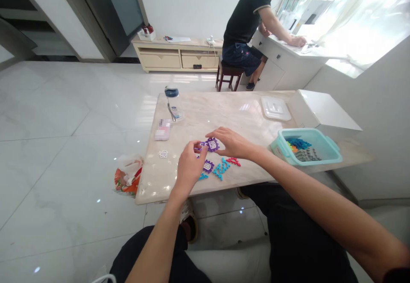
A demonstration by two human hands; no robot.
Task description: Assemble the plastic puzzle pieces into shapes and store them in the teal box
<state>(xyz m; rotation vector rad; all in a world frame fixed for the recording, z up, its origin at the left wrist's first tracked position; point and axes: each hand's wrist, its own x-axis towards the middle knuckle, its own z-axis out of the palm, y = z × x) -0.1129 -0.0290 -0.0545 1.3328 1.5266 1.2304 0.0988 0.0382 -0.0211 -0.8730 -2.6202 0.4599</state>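
Note:
Above the near part of the table, my left hand (191, 162) pinches a purple toothed-edge building piece with a white patterned middle. My right hand (233, 142) grips a similar purple square piece (212, 144) by its edge, and the two pieces meet or overlap between my fingers. Below them another purple square piece (208, 166) lies on the table, partly beside my left hand. To its right are turquoise triangular pieces (221, 168) and a red piece (233, 161). One more turquoise piece (203, 176) shows by my left wrist.
A turquoise tub (333, 157) of blue, grey and orange pieces stands at right, near a clear lid (276, 108) and a white box (329, 110). At left are a bottle (174, 103), a pink box (163, 130) and a white piece (163, 154). A person (245, 22) sits beyond.

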